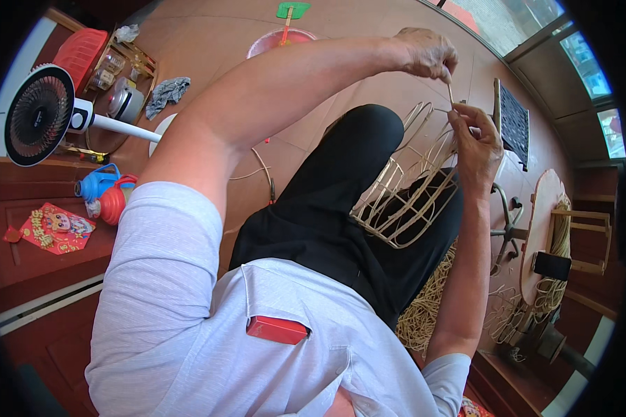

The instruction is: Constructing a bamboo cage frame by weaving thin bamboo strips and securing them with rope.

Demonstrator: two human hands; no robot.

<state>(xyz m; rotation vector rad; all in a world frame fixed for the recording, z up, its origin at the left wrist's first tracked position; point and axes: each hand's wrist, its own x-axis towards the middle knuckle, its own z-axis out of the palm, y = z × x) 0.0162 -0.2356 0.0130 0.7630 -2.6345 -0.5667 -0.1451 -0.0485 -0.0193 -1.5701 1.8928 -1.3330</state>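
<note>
A half-woven cage-like frame of pale cane strips (403, 201) rests on my lap, over black trousers. My right hand (476, 142) grips the frame's upper edge, fingers closed around the strips. My left hand (428, 54) is stretched out above it and pinches the top end of one thin strip (451, 92), which runs down to my right fingertips. The two hands are close together, a short length of strip between them.
A bundle of loose cane strips (424, 313) lies on the floor by my right leg. A small wooden table (544, 208) with a dark phone (553, 265) stands right. A standing fan (38, 115), red basket (80, 52), pink basin (278, 42) and flasks (108, 191) are left.
</note>
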